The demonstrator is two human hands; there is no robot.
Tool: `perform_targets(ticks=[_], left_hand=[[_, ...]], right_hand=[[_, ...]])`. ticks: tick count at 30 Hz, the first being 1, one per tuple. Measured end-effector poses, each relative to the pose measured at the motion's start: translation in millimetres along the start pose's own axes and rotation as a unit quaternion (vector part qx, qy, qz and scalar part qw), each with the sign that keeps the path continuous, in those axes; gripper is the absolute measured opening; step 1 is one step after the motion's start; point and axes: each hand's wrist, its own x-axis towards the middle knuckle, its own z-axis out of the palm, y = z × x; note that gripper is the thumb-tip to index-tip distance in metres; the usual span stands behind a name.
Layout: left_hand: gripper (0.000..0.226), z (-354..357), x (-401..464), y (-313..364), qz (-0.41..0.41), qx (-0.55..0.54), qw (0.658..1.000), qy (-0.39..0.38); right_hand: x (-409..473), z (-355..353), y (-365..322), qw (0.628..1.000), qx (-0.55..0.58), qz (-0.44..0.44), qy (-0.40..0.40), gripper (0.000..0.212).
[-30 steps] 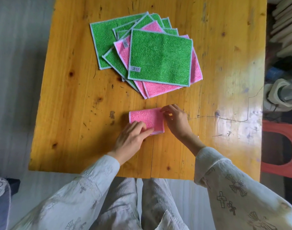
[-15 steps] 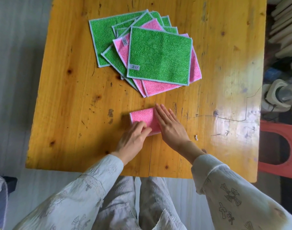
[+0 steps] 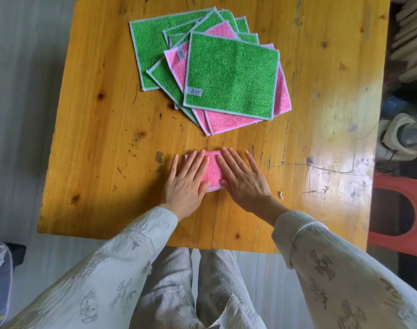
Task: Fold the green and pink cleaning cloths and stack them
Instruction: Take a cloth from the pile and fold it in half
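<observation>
A small folded pink cloth (image 3: 212, 169) lies on the wooden table (image 3: 103, 143) near its front middle. My left hand (image 3: 187, 181) lies flat on the cloth's left part, fingers spread. My right hand (image 3: 242, 176) lies flat over its right part, fingers apart too. Only a strip of pink shows between the two hands. Farther back lies a loose pile of unfolded cloths, with a green cloth (image 3: 231, 76) on top, pink cloths (image 3: 226, 122) under it and more green cloths (image 3: 150, 46) fanned out to the left.
A tiny white scrap (image 3: 281, 194) lies on the table right of my right hand. Off the table's right edge stand a red stool (image 3: 397, 210) and a white appliance (image 3: 399, 136). The table's front edge is close to my lap.
Both hands have gone from pinching the folded pink cloth's edges to lying flat on top of it. My left hand slid up onto the cloth's left side.
</observation>
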Motion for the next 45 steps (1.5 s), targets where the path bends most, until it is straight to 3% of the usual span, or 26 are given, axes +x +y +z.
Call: perform_targets(ticks=[13,25,30,33,35,37,41,45], left_hand=[[0.065,-4.7,-11.1,3.0,-0.04,0.001,0.999,-0.008],[0.065,-15.4,-7.6,4.0,-0.044,-0.01,0.996,-0.083],[0.066,-20.7,-4.1,5.2,-0.042,-0.017,0.996,-0.082],[0.066,-24.1,-9.3,5.0,-0.037,-0.049,0.996,-0.061],[0.066,-26.7,-12.5,4.3,-0.04,-0.078,0.995,-0.049],[0.068,-29.7,-16.5,3.7,-0.048,-0.102,0.993,-0.04],[0.074,-30.4,-35.8,-6.1,-0.092,-0.135,0.986,-0.017],[0.075,-24.1,-69.2,-35.8,-0.161,-0.161,0.973,-0.022]], right_hand=[[3.0,-7.2,-4.4,0.999,-0.013,0.012,-0.029,0.057],[-27.5,-13.9,-6.1,0.996,0.059,0.026,-0.058,0.072],[-25.3,-26.4,-4.5,0.989,0.094,0.039,-0.109,0.074],[-23.7,-33.6,-12.2,0.966,0.235,0.07,-0.082,0.059],[-20.9,-37.9,-19.8,0.937,0.326,0.124,-0.029,0.045],[-17.9,-42.7,-31.2,0.908,0.377,0.182,-0.027,0.04],[-15.3,-45.9,-63.7,0.899,0.393,0.184,-0.054,0.035],[1.7,-52.5,-97.6,0.916,0.371,0.124,-0.091,0.035]])
